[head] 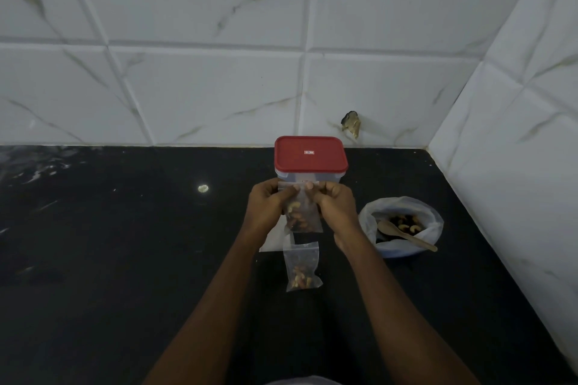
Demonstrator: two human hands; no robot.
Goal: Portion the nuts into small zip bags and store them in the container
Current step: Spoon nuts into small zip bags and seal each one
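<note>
My left hand (269,205) and my right hand (334,205) pinch the top strip of a small clear zip bag (301,216) that hangs between them with mixed nuts in its lower half. Right behind the hands stands a clear plastic container (283,176) with its red lid (310,155) on. A second small zip bag (301,267) with nuts lies flat on the black counter just below the held one. To the right, a bowl lined with a white plastic bag (401,225) holds loose nuts and a wooden spoon (406,234).
The black counter (125,244) runs left and toward me. White marbled tiles form the back wall and the right wall (516,181), closing a corner behind the bowl. A flat white sheet or stack of bags (273,241) lies under my hands. A small pale spot (203,188) sits on the counter.
</note>
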